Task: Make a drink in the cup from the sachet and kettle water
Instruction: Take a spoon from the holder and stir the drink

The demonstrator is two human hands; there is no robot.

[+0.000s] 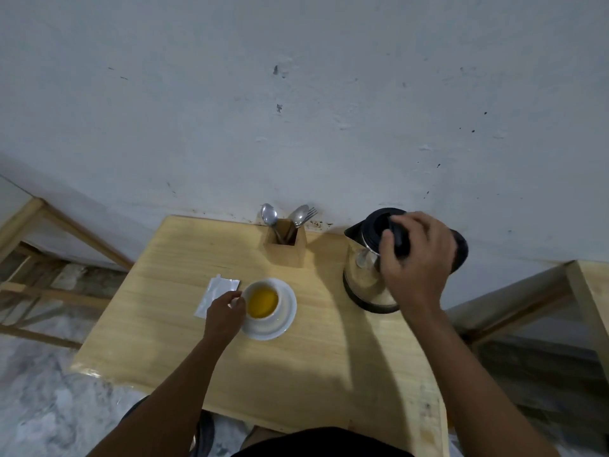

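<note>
A white cup [263, 300] filled with yellow-orange liquid sits on a white saucer [286, 316] in the middle of the wooden table [296, 374]. My left hand [225, 313] is at the cup's left side, fingers pinched on its handle. A silvery opened sachet [216, 293] lies flat just left of the cup, partly under my fingers. The steel kettle [365, 278] with a black lid stands upright at the right rear of the table. My right hand [417, 262] is wrapped around its black handle.
A wooden holder [286, 250] with two spoons and a fork stands against the grey wall behind the cup. Wooden frames stand to the left [39, 225] and right [586, 291] of the table. The floor is marbled grey.
</note>
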